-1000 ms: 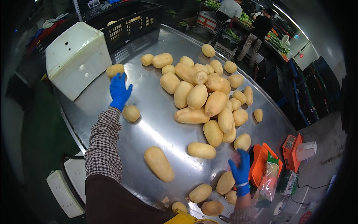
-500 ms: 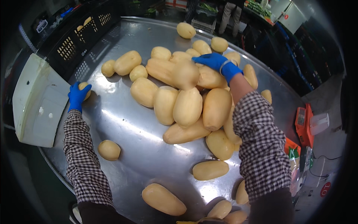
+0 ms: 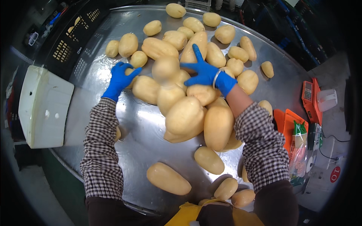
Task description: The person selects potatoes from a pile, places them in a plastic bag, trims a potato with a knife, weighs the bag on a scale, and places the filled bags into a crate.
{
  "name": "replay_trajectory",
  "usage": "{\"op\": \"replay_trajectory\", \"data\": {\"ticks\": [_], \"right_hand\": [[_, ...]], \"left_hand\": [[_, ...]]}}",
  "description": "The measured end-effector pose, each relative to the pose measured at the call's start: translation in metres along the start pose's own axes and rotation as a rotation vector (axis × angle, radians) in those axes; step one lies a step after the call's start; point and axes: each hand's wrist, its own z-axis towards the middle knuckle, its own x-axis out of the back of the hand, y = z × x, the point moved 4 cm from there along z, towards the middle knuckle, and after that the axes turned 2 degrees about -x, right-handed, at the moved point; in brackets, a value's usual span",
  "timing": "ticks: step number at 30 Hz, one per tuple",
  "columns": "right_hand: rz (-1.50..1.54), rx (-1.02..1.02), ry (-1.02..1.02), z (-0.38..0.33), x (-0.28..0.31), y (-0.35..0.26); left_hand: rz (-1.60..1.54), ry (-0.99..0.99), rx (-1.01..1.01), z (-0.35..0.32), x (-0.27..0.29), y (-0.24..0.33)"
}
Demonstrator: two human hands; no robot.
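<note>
Many smooth, pale yellow root vegetables (image 3: pixel 186 116), round to long oval and some with pinched ends, lie heaped on a metal table (image 3: pixel 141 124). At the heap's left side my left hand (image 3: pixel 120 79), in a blue glove, has its thumb and fingers around a small root vegetable (image 3: pixel 130 72), partly hidden by the hand. My right hand (image 3: pixel 205 72), gloved in blue with a pale band at the wrist, rests over the heap's middle. Its fingers are spread wide, touching the roots beneath. A blurred patch covers part of the heap between the hands.
A white box (image 3: pixel 45 113) stands at the table's left edge, with a black slotted crate (image 3: pixel 75 37) behind it. On the right are an orange scale (image 3: pixel 311 100), an orange tray (image 3: pixel 288 128) and a plastic packet (image 3: pixel 299 150). Loose roots (image 3: pixel 168 179) lie near my body.
My left hand has moved right with the small root vegetable, from beside the white box to the heap. My right hand has come nearer with fingers spread. The heap has shifted; the view has moved.
</note>
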Motion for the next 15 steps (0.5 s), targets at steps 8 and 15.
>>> {"op": "replay_trajectory", "data": {"ticks": [8, 15], "right_hand": [[0.279, 0.077, -0.034, -0.091, -0.034, -0.077], [0.200, -0.200, 0.026, -0.139, -0.057, -0.098]], "left_hand": [[0.050, -0.155, -0.026, -0.074, -0.017, 0.080], [-0.006, -0.212, 0.012, -0.136, -0.005, 0.111]]}}
